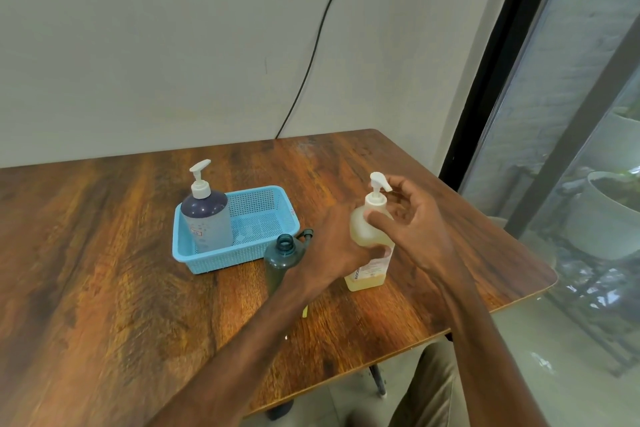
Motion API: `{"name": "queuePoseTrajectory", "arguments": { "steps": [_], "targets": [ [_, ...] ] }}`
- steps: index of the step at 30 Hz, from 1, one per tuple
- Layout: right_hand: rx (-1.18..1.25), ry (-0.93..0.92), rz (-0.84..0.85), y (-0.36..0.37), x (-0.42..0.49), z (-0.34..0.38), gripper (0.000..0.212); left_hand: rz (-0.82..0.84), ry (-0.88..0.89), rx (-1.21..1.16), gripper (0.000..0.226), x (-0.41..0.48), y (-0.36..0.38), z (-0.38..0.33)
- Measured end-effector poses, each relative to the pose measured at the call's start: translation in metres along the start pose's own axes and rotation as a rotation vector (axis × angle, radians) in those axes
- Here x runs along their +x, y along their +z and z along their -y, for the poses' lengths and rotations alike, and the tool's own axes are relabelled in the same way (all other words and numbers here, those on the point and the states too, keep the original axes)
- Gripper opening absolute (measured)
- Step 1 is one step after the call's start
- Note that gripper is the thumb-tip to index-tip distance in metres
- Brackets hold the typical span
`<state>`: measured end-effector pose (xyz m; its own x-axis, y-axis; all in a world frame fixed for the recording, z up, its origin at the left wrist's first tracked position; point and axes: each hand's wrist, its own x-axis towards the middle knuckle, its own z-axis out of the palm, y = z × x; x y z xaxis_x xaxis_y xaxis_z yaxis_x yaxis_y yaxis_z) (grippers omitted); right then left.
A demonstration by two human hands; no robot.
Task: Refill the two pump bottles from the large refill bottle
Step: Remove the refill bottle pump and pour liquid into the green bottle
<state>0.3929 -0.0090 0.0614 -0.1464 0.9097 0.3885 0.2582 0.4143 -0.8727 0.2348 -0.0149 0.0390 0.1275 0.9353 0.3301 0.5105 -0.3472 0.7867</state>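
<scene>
Both hands [341,246] [412,222] hide much of the yellow pump bottle [372,243].

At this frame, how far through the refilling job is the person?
Done: the dark refill bottle stands uncapped. The purple pump bottle sits in the blue basket, pump on. In hand: left hand grips the yellow pump bottle, while the right hand is at its pump. Left: whether either has been filled can't be told.
</scene>
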Motion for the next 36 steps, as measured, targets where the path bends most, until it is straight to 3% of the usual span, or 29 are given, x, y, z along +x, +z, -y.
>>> {"name": "queuePoseTrajectory", "arguments": {
  "steps": [3, 10, 16, 20, 25, 31, 36],
  "targets": [
    [-0.098, -0.029, -0.059, 0.000, -0.001, 0.002, 0.037, 0.012, -0.013, -0.007, 0.063, 0.000, 0.000, 0.001],
    [-0.057, -0.082, -0.121, -0.008, 0.001, 0.016, 0.031, -0.002, -0.030, 0.010, 0.070, 0.000, 0.001, 0.005],
    [-0.235, -0.042, -0.008, -0.006, 0.002, 0.012, 0.034, 0.006, -0.042, 0.002, 0.068, 0.001, 0.002, 0.005],
    [-0.164, -0.081, -0.103, -0.004, -0.001, 0.012, 0.035, -0.007, -0.040, 0.022, 0.073, 0.001, 0.002, 0.005],
    [-0.272, -0.029, -0.057, -0.003, -0.003, 0.012, 0.035, 0.001, -0.043, 0.012, 0.071, 0.000, 0.002, 0.003],
    [-0.024, -0.042, -0.146, -0.006, -0.002, 0.024, 0.046, -0.002, -0.055, 0.039, 0.077, -0.001, 0.000, 0.003],
    [-0.016, -0.087, -0.153, -0.016, 0.012, 0.046, 0.049, 0.005, -0.055, 0.045, 0.082, -0.001, 0.001, 0.005]
  ]
}}
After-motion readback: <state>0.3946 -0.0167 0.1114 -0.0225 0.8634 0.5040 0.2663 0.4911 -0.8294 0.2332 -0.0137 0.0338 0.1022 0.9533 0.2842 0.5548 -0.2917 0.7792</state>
